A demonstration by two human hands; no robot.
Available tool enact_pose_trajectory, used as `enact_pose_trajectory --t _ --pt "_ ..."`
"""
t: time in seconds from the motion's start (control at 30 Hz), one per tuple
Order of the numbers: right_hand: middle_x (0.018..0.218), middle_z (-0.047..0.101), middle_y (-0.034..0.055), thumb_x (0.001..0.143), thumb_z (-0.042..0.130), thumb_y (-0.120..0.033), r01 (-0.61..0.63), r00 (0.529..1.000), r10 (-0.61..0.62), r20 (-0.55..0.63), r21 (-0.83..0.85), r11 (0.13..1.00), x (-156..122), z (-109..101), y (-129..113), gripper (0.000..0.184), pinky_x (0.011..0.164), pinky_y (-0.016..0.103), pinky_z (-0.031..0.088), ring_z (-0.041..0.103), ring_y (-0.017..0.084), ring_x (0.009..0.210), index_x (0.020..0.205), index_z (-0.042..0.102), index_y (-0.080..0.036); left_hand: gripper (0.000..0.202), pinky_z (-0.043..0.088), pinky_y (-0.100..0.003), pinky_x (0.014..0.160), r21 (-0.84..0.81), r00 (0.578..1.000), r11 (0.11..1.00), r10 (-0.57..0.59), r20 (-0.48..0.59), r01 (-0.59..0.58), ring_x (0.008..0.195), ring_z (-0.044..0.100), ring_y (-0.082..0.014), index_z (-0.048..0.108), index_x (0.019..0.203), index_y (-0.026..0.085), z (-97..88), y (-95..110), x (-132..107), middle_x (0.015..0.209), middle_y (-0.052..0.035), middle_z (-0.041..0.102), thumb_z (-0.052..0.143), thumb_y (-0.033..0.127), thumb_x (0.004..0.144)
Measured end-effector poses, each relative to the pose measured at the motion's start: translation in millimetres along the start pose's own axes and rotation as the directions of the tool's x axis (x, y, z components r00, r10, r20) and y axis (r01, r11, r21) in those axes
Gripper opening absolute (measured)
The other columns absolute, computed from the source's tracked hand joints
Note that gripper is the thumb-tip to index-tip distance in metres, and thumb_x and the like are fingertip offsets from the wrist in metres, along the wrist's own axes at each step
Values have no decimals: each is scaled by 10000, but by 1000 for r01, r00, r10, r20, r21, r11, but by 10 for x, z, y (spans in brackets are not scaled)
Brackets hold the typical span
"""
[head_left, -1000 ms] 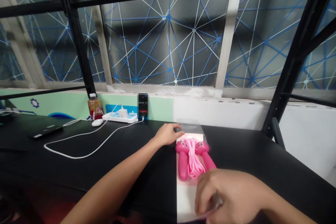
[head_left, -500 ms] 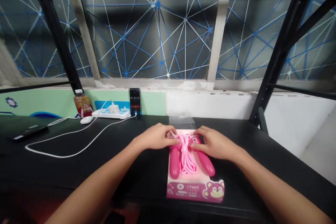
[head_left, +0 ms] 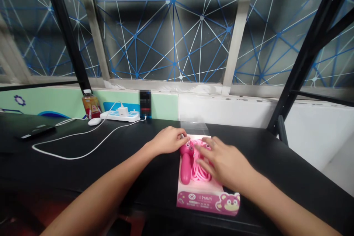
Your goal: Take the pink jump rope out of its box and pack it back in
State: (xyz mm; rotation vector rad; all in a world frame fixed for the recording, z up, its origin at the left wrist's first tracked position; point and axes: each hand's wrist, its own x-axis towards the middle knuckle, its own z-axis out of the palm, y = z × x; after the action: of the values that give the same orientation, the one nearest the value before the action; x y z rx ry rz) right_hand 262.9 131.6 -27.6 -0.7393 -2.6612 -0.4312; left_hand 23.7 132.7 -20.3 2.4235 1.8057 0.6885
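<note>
A pink skipping rope (head_left: 190,164) with two pink handles lies on its pink backing card (head_left: 207,201) on the black table (head_left: 83,169), inside a clear plastic sleeve (head_left: 194,128). My left hand (head_left: 167,140) rests at the pack's top left corner, fingers curled and pinching the sleeve's edge. My right hand (head_left: 224,162) lies flat over the right handle and the coiled rope, fingers stretched out. The right handle is mostly hidden under that hand.
At the back left stand a drink bottle (head_left: 90,105), a white mouse (head_left: 94,121) and a white power strip (head_left: 120,115) with a charger and a long white cable (head_left: 83,147). A dark flat device (head_left: 34,132) lies far left. Black frame posts (head_left: 304,55) rise at right.
My right hand slid down from the pack's top onto the right handle and rope, now lying flat. The left hand stays at the top left corner. The view shifted slightly.
</note>
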Motion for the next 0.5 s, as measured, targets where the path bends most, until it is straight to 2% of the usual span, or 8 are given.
enact_pose_trajectory --t 0.07,0.17,0.23,0.27,0.33,0.5 --pt "1268 605 131 959 435 -476 152 988 -152 39 6 988 -39 18 -124 453 570 320 506 622 304 994 1366 497 -287 311 436 -271 639 52 996 998 -18 -90 23 688 622 -181 697 969 226 29 -60 41 721 -15 667 461 422 922" --pt "1272 621 128 913 511 -512 215 974 -215 79 1 977 -71 127 -213 535 534 318 505 661 308 923 1405 459 -308 355 480 -310 853 74 982 997 -2 -187 16 965 631 -217 613 1212 225 109 -203 128 1060 -61 668 476 329 902" --pt "1258 632 126 896 550 -473 230 970 -229 81 -6 973 -61 190 -214 552 527 315 502 672 303 895 1413 446 -310 434 419 -339 1020 48 988 998 39 -152 -32 1181 552 -235 539 1320 230 173 -319 194 1289 -81 576 475 280 893" --pt "1254 634 125 892 559 -447 234 969 -233 84 -9 972 -49 206 -203 545 527 316 502 674 301 891 1408 449 -311 417 386 -347 1065 28 990 998 53 -127 -50 1237 515 -237 552 1300 228 200 -376 225 1349 -82 536 467 267 894" --pt "1236 641 121 888 564 -408 242 966 -240 98 -10 970 -22 202 -172 516 530 316 498 674 302 898 1386 470 -311 336 381 -348 1073 -19 993 997 70 -94 -72 1229 520 -231 604 1190 214 232 -470 270 1338 -82 543 478 253 882" --pt "1169 662 83 901 555 -394 277 950 -282 134 50 959 4 109 -104 473 550 301 484 662 279 924 1365 485 -326 160 493 -312 874 -146 998 989 26 -51 -33 957 617 -195 611 948 210 161 -527 243 1156 -44 632 558 302 828"
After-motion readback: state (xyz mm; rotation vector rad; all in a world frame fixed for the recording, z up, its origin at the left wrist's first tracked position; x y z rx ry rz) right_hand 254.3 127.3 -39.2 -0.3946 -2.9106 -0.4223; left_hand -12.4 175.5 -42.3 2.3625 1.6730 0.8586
